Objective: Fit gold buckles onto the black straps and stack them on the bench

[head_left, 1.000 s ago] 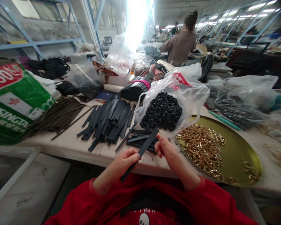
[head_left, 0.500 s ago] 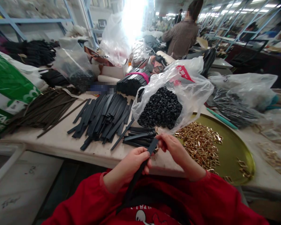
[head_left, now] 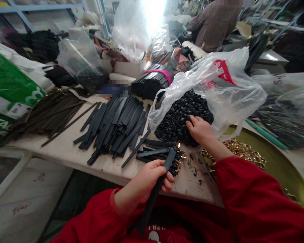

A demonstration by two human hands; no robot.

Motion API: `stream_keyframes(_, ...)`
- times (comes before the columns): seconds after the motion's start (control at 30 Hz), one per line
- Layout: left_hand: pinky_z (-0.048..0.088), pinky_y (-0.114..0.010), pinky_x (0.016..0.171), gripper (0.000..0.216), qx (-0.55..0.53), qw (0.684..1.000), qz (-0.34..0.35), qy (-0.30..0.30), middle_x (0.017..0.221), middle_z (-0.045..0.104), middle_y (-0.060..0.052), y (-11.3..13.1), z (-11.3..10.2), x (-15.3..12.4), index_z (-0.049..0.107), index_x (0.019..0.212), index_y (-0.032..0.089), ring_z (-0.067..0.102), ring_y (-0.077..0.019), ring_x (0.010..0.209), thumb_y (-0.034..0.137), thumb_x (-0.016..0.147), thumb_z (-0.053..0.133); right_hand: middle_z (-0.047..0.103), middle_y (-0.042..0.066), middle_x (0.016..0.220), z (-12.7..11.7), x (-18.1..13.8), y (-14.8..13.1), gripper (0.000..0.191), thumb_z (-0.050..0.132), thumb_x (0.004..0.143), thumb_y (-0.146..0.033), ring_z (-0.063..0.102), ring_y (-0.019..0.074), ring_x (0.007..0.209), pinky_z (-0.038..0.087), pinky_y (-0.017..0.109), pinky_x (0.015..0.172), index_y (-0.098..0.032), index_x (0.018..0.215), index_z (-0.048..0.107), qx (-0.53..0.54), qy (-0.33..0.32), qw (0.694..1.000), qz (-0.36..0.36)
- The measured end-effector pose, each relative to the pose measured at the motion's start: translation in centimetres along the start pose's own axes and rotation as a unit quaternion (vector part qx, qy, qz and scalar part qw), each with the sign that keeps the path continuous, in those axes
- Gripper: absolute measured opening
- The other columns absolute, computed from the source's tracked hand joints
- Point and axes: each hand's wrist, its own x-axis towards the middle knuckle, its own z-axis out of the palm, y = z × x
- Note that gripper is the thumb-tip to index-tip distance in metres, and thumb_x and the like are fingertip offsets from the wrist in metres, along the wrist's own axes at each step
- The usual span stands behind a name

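My left hand (head_left: 154, 177) is closed around a flat black strap (head_left: 170, 160). The strap's upper end sticks out past the thumb, and its lower part hangs toward my lap. At the pile of small black loops (head_left: 172, 123), inside an open clear plastic bag (head_left: 233, 98), my right hand (head_left: 200, 130) has thumb and fingertips bent in a pinch on a loop; the fingertips partly hide it. Just beyond my left hand lies a bundle of black straps (head_left: 154, 152) with gold metal ends. Loose black straps (head_left: 119, 125) are heaped to the left of it.
Gold metal fittings (head_left: 245, 152) lie on a round gold tray (head_left: 281, 165) at the right. Brown strips (head_left: 58, 114) cover the left of the table, near a green-and-white bag (head_left: 12, 91). Behind are a pink-banded strap bundle (head_left: 152, 81) and a person (head_left: 215, 27).
My right hand has left the strap's end and moved forward into the bag of loops. The left hand still grips the strap. The view has shifted slightly.
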Motion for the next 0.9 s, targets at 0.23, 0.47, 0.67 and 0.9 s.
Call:
stream_keyframes(0.23,0.033,-0.015,0.037,0.018,-0.03,0.999,0.005,-0.028,0.068,0.059,0.001,-0.3,-0.3,0.1,0.053,0.087,0.014,0.048,-0.0045,0.043,0.014,0.071,0.048,0.063,0.014,0.106,-2.0,-2.4,-1.8,0.038,0.033,0.091,-0.032,0.057,0.0241,0.09,0.039,0.034,0.078,-0.014,0.106,0.062,-0.032,0.008,0.996,-0.081)
stream_keyframes(0.47,0.031,-0.015,0.045,0.027,-0.015,0.998,0.064,0.02,0.069,0.055,0.001,-1.6,-0.6,-0.3,0.061,0.095,0.011,0.043,-0.0038,0.051,0.029,0.077,0.052,0.062,0.011,0.093,-4.1,-4.1,-2.2,0.03,0.05,0.084,-0.033,0.055,0.023,0.082,0.037,0.031,0.07,-0.016,0.107,0.061,-0.051,-0.042,0.987,-0.144)
stream_keyframes(0.67,0.04,-0.018,0.05,0.024,0.013,0.999,0.031,0.022,0.071,0.055,0.001,-1.6,0.2,-1.1,0.061,0.092,0.013,0.049,-0.0063,0.055,0.016,0.069,0.057,0.061,0.011,0.09,-3.2,-5.3,-2.4,0.021,0.052,0.083,-0.022,0.056,0.0237,0.083,0.037,0.03,0.068,-0.016,0.102,0.06,-0.073,-0.061,0.985,-0.144)
stream_keyframes(0.9,0.043,-0.017,0.049,0.023,0.02,0.999,0.006,0.031,0.067,0.057,0.001,-1.3,0.4,-1.5,0.058,0.096,0.013,0.051,-0.0057,0.05,0.009,0.075,0.048,0.06,0.012,0.087,-3.5,-5.5,-1.4,0.024,0.054,0.083,-0.03,0.056,0.0248,0.079,0.038,0.03,0.064,-0.014,0.1,0.056,-0.078,-0.044,0.989,-0.116)
